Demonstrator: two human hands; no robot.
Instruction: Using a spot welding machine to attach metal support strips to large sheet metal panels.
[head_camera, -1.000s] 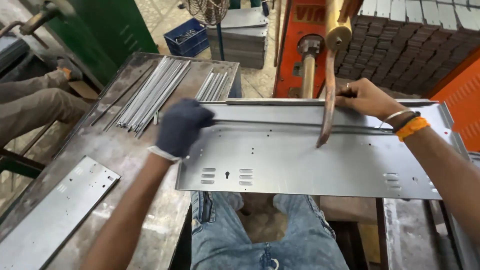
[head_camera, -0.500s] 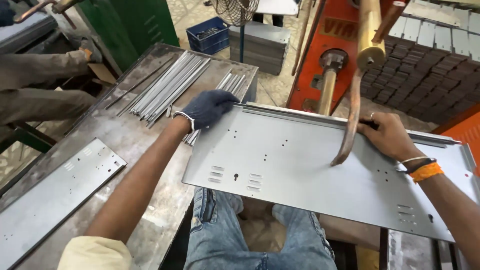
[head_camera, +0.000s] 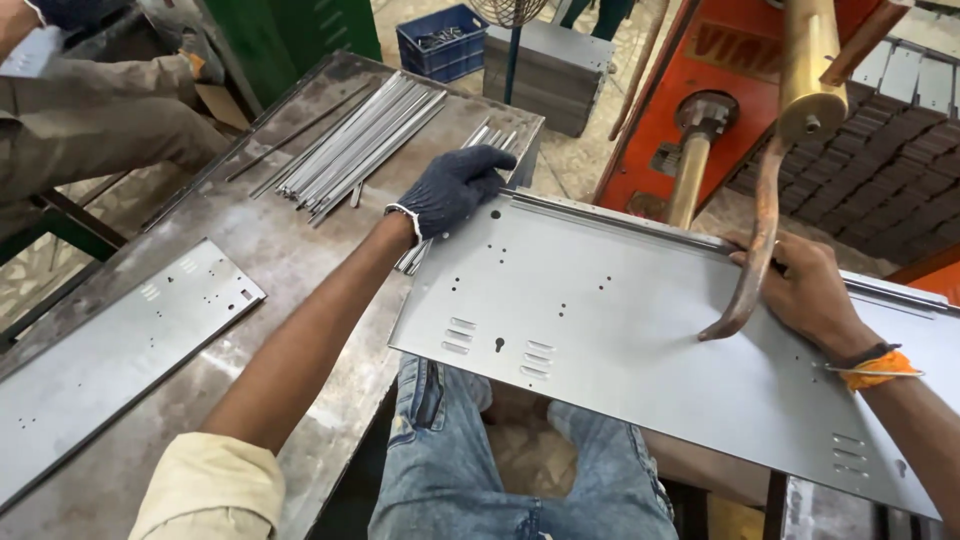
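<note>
The left hand (head_camera: 455, 185), in a dark knit glove, is clamped on the far left corner of the grey metal sheet (head_camera: 620, 330), just beside the bundle of thin metal rods (head_camera: 360, 145) on the bench (head_camera: 250, 240). The bare right hand (head_camera: 805, 290) is closed over the sheet's far folded edge, touching the curved copper arm (head_camera: 750, 260) that hangs down onto it. Most of the sheet overhangs the bench's right edge above the person's knees, so a loosened grip could let it tip and drop. The bare fingers (head_camera: 760, 262) risk a cut on the sheet's edge, or a pinch beside the copper arm.
</note>
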